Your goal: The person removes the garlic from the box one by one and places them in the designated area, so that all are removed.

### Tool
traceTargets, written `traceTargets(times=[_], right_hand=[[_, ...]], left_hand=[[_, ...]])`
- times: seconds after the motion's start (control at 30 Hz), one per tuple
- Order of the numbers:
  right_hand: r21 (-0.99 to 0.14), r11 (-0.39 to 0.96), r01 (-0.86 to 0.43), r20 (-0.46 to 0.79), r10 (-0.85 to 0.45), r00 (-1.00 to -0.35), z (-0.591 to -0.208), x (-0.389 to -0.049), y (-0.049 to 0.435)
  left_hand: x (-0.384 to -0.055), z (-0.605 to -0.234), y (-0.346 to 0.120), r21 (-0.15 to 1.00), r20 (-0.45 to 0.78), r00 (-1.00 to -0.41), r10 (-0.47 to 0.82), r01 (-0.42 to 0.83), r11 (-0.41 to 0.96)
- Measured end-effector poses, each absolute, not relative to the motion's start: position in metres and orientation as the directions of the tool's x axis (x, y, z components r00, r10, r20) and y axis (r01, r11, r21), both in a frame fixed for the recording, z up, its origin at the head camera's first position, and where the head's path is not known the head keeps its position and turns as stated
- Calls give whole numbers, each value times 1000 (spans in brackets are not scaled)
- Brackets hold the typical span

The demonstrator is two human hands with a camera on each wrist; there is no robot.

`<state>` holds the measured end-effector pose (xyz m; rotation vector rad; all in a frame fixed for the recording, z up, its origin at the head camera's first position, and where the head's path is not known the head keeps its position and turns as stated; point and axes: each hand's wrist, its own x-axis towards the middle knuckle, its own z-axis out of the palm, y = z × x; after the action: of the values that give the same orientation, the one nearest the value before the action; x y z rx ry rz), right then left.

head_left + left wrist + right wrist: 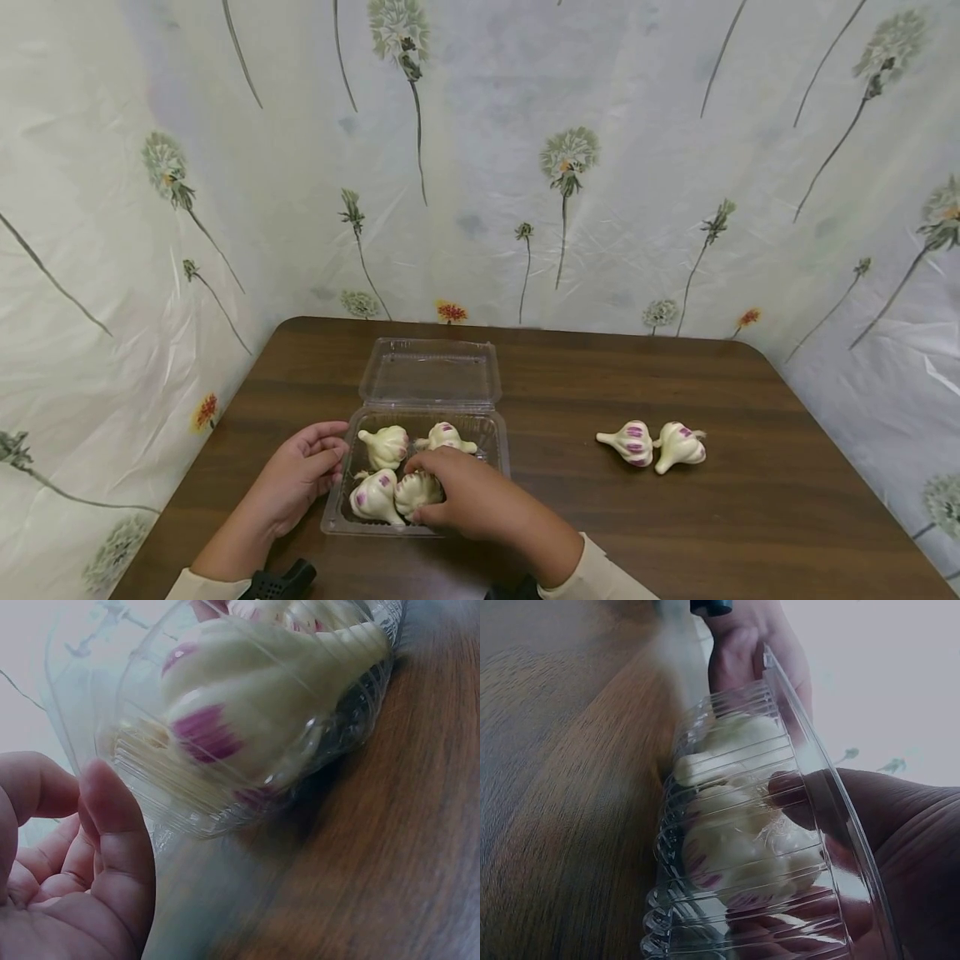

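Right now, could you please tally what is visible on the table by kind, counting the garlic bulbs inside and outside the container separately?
Garlic bulbs inside: 4
Garlic bulbs outside: 2
Clear container: 1
Total: 7

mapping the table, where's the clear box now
In the head view, the box sits left of centre on the table, with the left hand at its left edge and the right hand inside.
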<state>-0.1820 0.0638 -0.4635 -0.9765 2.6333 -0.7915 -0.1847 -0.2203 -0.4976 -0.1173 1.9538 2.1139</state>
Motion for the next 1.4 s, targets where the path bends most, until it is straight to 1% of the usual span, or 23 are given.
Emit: traceTargets(times=[0.5, 1.0, 1.4], right_hand=[[-571, 633, -523, -20, -648, -761, -467, -183, 64], [-578, 625, -525, 15, -634, -773, -466, -182, 65], [-560, 625, -543, 44, -632, -773, -464, -181, 65]], left_hand=[[-184, -496, -219, 969, -227, -964, 139, -238, -68], [-184, -495, -218, 971, -225, -965, 135, -234, -54], [-184, -498, -219, 972, -221, -965, 143, -231, -54]])
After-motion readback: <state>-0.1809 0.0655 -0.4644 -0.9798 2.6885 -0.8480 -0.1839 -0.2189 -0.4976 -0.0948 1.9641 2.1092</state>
